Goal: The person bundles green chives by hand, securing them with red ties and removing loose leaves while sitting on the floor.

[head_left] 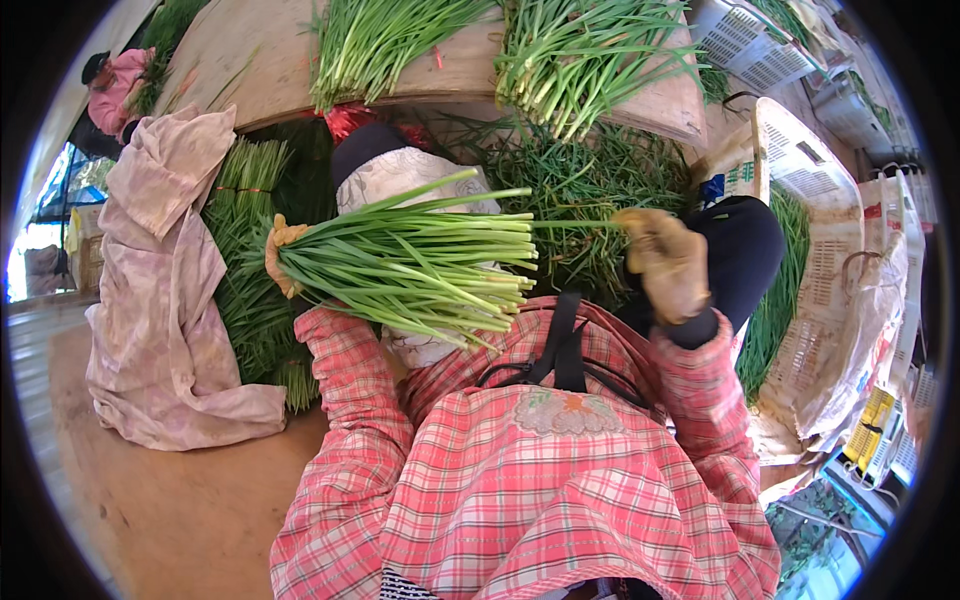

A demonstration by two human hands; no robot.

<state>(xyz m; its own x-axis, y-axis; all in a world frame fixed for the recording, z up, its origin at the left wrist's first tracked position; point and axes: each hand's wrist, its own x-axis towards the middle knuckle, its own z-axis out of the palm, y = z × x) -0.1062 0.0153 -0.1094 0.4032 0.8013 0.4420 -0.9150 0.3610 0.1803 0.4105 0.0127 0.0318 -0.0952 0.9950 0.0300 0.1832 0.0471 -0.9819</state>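
Observation:
A loose bunch of garlic chives lies across my lap, its pale cut ends pointing right. My left hand, in a tan glove, is closed around the leafy end; most of its fingers are hidden behind the leaves. To the right of the cut ends is my right hand, in a worn yellowish glove and slightly blurred. Its fingers are pinched together at the end of a single chive stalk, which stretches level toward the bunch.
Two heaps of chives rest on a wooden board ahead. Discarded leaves pile up below it. Left are tied chives beside a pinkish cloth. Plastic crates stand at right. Another person sits far left.

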